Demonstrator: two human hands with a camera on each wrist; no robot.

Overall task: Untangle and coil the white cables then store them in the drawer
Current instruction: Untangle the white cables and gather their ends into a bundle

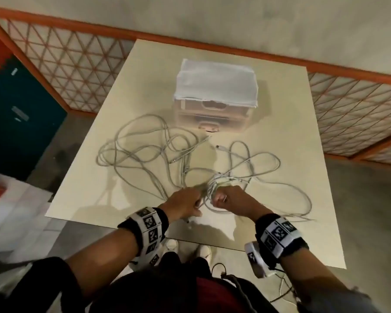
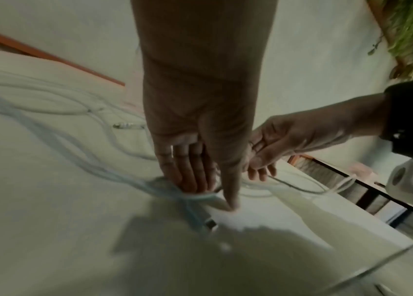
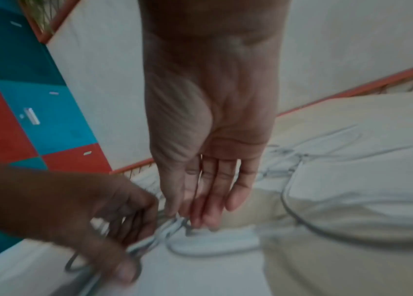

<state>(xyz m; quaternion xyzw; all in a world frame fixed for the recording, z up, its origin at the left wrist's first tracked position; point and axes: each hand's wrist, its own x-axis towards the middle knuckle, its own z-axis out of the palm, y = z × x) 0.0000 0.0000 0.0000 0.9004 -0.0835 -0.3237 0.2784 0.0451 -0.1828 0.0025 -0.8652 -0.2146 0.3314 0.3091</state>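
Cables: we are viewing the white cables (image 1: 167, 154) lying in tangled loops across the desk (image 1: 291, 114), near its front edge.
Left hand: our left hand (image 1: 185, 203) is resting on the knot, fingers (image 2: 187, 172) extended and pressing strands down; in the right-wrist view they are curling around strands, so we cannot tell its grip.
Right hand: our right hand (image 1: 229, 197) is pinching strands at the knot (image 3: 172, 226), fingertips together.
Drawer: the drawer unit (image 1: 212, 114), draped with a white cloth (image 1: 215, 82), is standing behind the cables, both drawers closed.

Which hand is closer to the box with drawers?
The right hand. It sits below the drawer box, nearly in line with it; the left hand is further to the left, slightly farther off.
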